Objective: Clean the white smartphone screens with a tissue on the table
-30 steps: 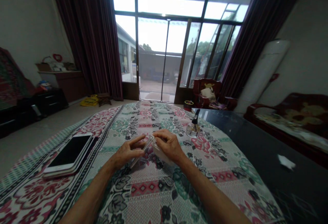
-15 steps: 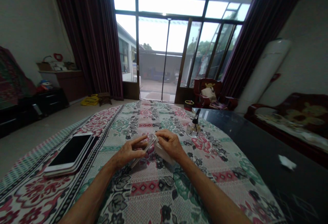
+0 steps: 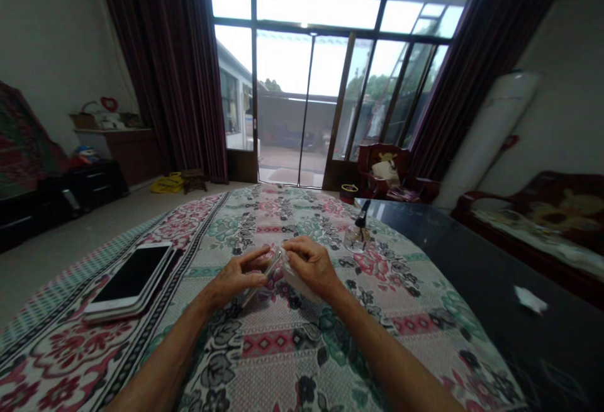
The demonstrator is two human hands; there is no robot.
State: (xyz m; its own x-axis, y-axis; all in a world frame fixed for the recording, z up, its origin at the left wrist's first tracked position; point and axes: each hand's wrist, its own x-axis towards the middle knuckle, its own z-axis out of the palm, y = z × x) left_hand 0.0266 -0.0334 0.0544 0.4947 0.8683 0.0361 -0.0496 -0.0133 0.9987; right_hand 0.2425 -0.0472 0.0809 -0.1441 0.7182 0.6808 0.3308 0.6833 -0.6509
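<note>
My left hand (image 3: 240, 278) grips a thin, see-through phone case (image 3: 274, 264) by its sides, tilted on edge above the tablecloth. Its lower part is mostly hidden behind my fingers. My right hand (image 3: 311, 266) is closed with a white tissue (image 3: 297, 283) pinched in its fingers, which hangs below the palm. The fingertips with the tissue touch the upper edge of the case. To the right, a small clear bottle (image 3: 357, 239) with a black top stands on the cloth. A stack of phones, with a white one (image 3: 129, 278) uppermost, lies to the left.
A flowered tablecloth (image 3: 274, 343) covers the table under my arms. At the right is a dark glossy tabletop (image 3: 462, 273) with a crumpled white tissue (image 3: 530, 299) on it. Wooden seats and a glass door (image 3: 283, 110) are farther back.
My right hand has shifted slightly left and up along the top edge of the case with the tissue. My left hand stays nearly in place.
</note>
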